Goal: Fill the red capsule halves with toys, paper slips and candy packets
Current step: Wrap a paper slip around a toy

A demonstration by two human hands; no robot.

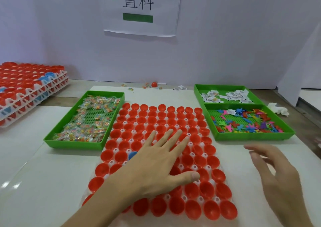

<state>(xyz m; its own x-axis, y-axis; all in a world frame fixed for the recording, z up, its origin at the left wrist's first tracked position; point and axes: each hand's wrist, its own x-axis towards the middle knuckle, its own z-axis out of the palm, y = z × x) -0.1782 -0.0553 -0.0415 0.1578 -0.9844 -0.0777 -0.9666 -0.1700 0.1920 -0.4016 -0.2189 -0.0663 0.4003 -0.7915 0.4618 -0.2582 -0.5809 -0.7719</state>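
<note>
Centrally, one white holder on the table, its rows seated with red capsule halves, open side up; one blue half sits among them, partly under the hand.
- Left hand: laid flat on the halves near the holder's middle, fingers straight and spread, holding nothing.
- Right hand: just right of the holder, blurred, fingers loosely extended, nothing held.
- Left of the holder: green tray of candy packets.
- Right of the holder: green two-compartment tray; paper slips in the far compartment, coloured toys in the near one.
- Beyond the holder: one loose red capsule by the wall, among scattered packets.
- Far left of the holder: stacked holders of red and blue halves.
</note>
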